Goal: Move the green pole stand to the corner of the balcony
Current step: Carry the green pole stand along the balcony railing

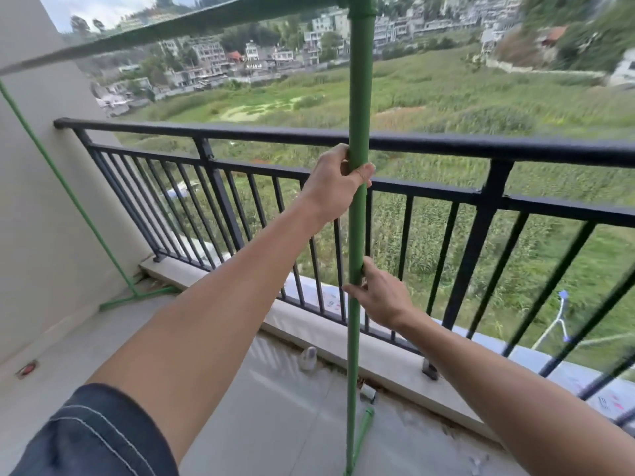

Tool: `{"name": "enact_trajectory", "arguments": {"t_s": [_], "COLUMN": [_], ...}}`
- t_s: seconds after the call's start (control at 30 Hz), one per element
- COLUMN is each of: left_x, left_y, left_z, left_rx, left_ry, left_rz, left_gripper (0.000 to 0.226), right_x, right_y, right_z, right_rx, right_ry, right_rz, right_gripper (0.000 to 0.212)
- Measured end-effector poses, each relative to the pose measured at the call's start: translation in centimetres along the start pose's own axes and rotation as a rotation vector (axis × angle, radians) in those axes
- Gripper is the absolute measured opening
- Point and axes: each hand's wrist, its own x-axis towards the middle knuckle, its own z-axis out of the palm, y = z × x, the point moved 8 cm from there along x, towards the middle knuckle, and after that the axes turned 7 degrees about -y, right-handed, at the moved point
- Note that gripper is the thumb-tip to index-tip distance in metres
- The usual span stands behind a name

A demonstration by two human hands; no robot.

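Observation:
The green pole stand is a frame of green pipe. Its near upright [359,97] rises in front of me, with a foot on the floor tiles below. A top bar [192,24] runs left to a far upright [68,194] that leans beside the wall, its foot in the balcony corner [144,290]. My left hand [338,182] is wrapped around the near upright at railing height. My right hand [378,297] grips the same upright lower down. The upright stands just inside the railing.
A black metal railing [412,142] on a low concrete curb [343,338] bounds the balcony ahead and to the right. A beige wall [37,218] closes the left side. A small white object [307,357] and a metal piece [367,393] lie by the curb. A red drain cover [26,368] sits at the left.

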Motion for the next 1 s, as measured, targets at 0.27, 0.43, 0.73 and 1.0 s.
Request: {"name": "enact_trajectory", "arguments": {"t_s": [0.27, 0.43, 0.73, 1.0], "left_x": [7.0, 7.4, 1.8, -14.0], "left_y": [0.6, -0.6, -3.0, -14.0], "left_z": [5.3, 5.5, 3.0, -6.5], "left_rx": [0.002, -0.011, 0.059, 0.06], "left_ry": [0.0, 0.012, -0.124, -0.165], "left_rz": [0.008, 0.021, -0.016, -0.28], "left_gripper": [0.023, 0.018, 0.02, 0.017], "right_x": [4.1, 4.4, 2.0, -5.4], "right_y": [7.2, 7.5, 5.5, 1.1], "right_z": [-4.3, -3.9, -1.5, 6.3], "right_rx": [-0.038, -0.037, -0.071, -0.39], "right_ry": [0.053, 0.048, -0.007, -0.258], "right_rz": [0.067, 0.037, 0.159, 0.315], "right_gripper": [0.037, 0.033, 0.029, 0.039]}}
